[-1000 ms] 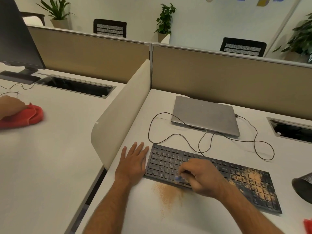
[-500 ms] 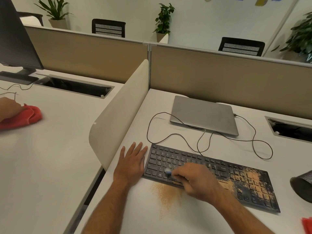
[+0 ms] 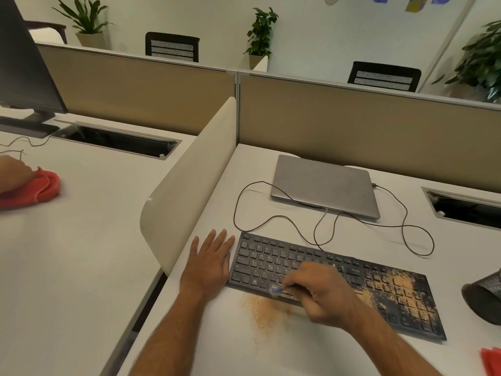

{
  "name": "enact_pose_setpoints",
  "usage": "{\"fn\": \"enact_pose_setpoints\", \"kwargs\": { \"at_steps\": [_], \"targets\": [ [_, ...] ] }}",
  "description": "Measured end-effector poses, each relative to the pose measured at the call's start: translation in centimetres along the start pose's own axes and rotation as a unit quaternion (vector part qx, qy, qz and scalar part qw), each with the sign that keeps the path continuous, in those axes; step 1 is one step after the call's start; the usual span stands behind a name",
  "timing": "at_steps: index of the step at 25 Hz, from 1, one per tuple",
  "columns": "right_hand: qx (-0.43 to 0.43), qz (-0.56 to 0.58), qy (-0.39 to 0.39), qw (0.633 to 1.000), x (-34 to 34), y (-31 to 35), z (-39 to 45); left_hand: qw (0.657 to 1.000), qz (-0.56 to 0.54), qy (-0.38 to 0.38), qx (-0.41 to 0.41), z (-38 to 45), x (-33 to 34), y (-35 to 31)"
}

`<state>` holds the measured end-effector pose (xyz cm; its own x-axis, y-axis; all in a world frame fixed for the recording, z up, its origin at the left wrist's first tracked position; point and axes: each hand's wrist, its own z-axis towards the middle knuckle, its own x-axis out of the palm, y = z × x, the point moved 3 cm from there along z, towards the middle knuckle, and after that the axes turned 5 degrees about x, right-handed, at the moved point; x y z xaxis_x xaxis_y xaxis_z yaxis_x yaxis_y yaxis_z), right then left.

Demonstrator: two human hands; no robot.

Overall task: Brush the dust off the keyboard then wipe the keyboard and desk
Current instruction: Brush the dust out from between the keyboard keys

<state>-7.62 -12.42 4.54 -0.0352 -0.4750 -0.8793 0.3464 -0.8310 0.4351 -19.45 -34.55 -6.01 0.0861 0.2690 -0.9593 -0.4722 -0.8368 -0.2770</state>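
Observation:
A black keyboard (image 3: 271, 263) lies on the white desk (image 3: 339, 356), its right end covered with tan dust (image 3: 398, 287). A pile of the same dust (image 3: 264, 312) lies on the desk just in front of the keyboard's middle. My right hand (image 3: 322, 293) grips a small brush (image 3: 277, 289) with a blue-white tip, blurred, at the keyboard's front edge above that pile. My left hand (image 3: 210, 260) rests flat on the desk, fingers straight, against the keyboard's left end.
A closed grey laptop (image 3: 324, 185) lies behind the keyboard, its cable (image 3: 320, 229) looping between them. A black mesh cup (image 3: 485, 297) lies at the right edge, a red cloth (image 3: 492, 360) at the bottom right. Beyond the cream divider (image 3: 189, 183), another person's hand wipes with a red cloth (image 3: 35, 189).
My right hand has swept the brush back and forth along the keyboard's front edge, ending near the front rim above the dust pile. My left hand has stayed put.

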Motion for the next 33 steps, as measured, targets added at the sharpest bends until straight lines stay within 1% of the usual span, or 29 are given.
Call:
{"fn": "enact_pose_setpoints", "kwargs": {
  "at_steps": [4,7,9,11,13,16,18,20,22,25,27,29,31,33],
  "targets": [
    [-0.006,-0.055,0.033,0.998,0.5,0.3,-0.2,1.0,0.001,0.005,-0.003,0.0,0.1,0.1],
    [0.011,-0.033,0.008,0.999,-0.3,-0.4,-0.7,1.0,0.002,0.006,-0.003,0.1,0.0,0.1],
    [0.007,-0.014,0.001,1.0,-0.5,-0.2,-0.8,1.0,0.005,0.003,-0.003,0.1,0.0,0.0],
    [-0.01,-0.038,0.018,0.999,0.1,0.1,-0.9,1.0,0.005,0.0,-0.003,0.0,-0.1,0.0],
    [-0.009,-0.055,0.032,0.998,0.4,0.0,-1.1,1.0,0.005,0.003,-0.003,0.0,-0.2,-0.1],
    [0.012,-0.049,0.007,0.999,-0.8,-0.8,-1.3,1.0,0.006,0.004,-0.002,-0.1,-0.2,-0.1],
    [0.009,-0.029,-0.002,1.0,-1.0,-0.8,-1.4,1.0,0.006,0.003,-0.002,0.0,-0.2,-0.1],
    [-0.002,-0.042,0.017,0.999,-0.3,-0.4,-1.3,1.0,0.005,0.002,-0.003,0.0,-0.2,-0.1],
    [0.005,-0.061,0.029,0.998,0.2,-0.7,-1.6,1.0,0.003,0.004,-0.004,-0.1,-0.2,0.0],
    [0.029,-0.066,0.005,0.997,-0.9,-1.5,-2.0,1.0,-0.002,-0.001,-0.003,-0.1,-0.1,0.0],
    [0.032,-0.039,-0.009,0.999,-1.5,-1.6,-2.1,1.0,-0.003,0.0,-0.004,-0.1,-0.1,0.0],
    [0.023,-0.03,-0.002,0.999,-1.3,-1.5,-2.1,1.0,0.003,0.005,-0.005,-0.1,-0.1,0.0],
    [0.015,-0.047,0.015,0.999,-0.8,-1.5,-2.3,1.0,0.004,0.006,-0.005,-0.1,-0.1,0.0],
    [0.028,-0.067,0.018,0.997,-0.8,-2.1,-2.7,1.0,0.004,0.006,-0.004,-0.1,-0.1,0.0]
  ]
}}
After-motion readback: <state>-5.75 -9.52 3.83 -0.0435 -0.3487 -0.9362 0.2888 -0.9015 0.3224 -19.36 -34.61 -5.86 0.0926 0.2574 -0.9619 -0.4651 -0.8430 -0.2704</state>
